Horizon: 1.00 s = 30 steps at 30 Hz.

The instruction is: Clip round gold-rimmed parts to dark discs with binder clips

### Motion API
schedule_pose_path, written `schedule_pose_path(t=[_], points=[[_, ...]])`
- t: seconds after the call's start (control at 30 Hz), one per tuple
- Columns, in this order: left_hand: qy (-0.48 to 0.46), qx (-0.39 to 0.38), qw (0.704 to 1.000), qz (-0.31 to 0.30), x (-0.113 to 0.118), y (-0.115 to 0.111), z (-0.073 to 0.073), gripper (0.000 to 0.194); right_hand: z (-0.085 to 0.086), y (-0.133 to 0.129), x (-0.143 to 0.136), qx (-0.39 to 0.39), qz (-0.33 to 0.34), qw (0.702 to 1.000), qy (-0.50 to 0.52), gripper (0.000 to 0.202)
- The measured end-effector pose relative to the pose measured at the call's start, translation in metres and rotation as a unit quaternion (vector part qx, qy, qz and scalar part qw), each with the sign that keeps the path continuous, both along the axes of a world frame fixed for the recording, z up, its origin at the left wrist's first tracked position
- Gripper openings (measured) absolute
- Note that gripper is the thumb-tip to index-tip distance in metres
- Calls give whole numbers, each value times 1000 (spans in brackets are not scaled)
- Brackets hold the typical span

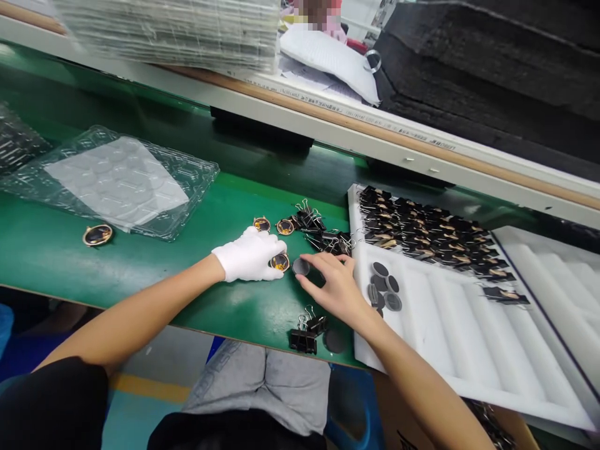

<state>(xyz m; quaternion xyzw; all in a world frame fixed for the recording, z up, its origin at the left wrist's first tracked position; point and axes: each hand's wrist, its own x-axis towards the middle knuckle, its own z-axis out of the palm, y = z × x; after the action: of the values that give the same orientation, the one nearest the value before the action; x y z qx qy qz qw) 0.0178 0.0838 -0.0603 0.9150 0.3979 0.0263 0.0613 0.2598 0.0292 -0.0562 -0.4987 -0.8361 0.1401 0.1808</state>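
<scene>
My left hand [248,255], in a white glove, is closed on a gold-rimmed watch case [280,262] above the green table [225,312]. Just to its right, my bare right hand [330,281] pinches a round dark grey disc [300,267] between thumb and forefinger. The disc and the case are close together; whether they touch is unclear. Two more watch cases lie behind the glove, one partly hidden by it [261,224] and one fully visible [285,227]. Black binder clips [309,219] are heaped beside them.
A white foam tray [435,312] at right holds rows of clipped pieces [422,231] and several grey discs [392,302]. Nearer me lie binder clips [304,340] and a disc [334,340]. At left are a clear plastic tray [197,181] and another watch case [97,235]. A shelf edge [262,100] crosses behind.
</scene>
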Motion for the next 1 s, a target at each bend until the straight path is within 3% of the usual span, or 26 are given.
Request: schedule_pose_path(t=[0.2,0.33,0.63,0.7,0.87,1.0], points=[[-27,-11,1000,7,5,-2,2,29,1,-2,-2,-19,28,999,14,30],[-89,-70,994,7,3,-2,1,18,3,-1,-1,-3,21,1000,10,31],[-199,-155,965,68,11,-9,1,42,1,-4,-1,52,24,998,19,29],[-249,-210,941,91,14,-11,2,46,2,-5,-2,71,23,997,28,29],[-377,-403,830,84,19,-15,3,46,3,-5,-1,95,7,995,29,29],[-417,-426,802,42,20,-17,-1,42,1,-5,1,109,-6,993,37,28]])
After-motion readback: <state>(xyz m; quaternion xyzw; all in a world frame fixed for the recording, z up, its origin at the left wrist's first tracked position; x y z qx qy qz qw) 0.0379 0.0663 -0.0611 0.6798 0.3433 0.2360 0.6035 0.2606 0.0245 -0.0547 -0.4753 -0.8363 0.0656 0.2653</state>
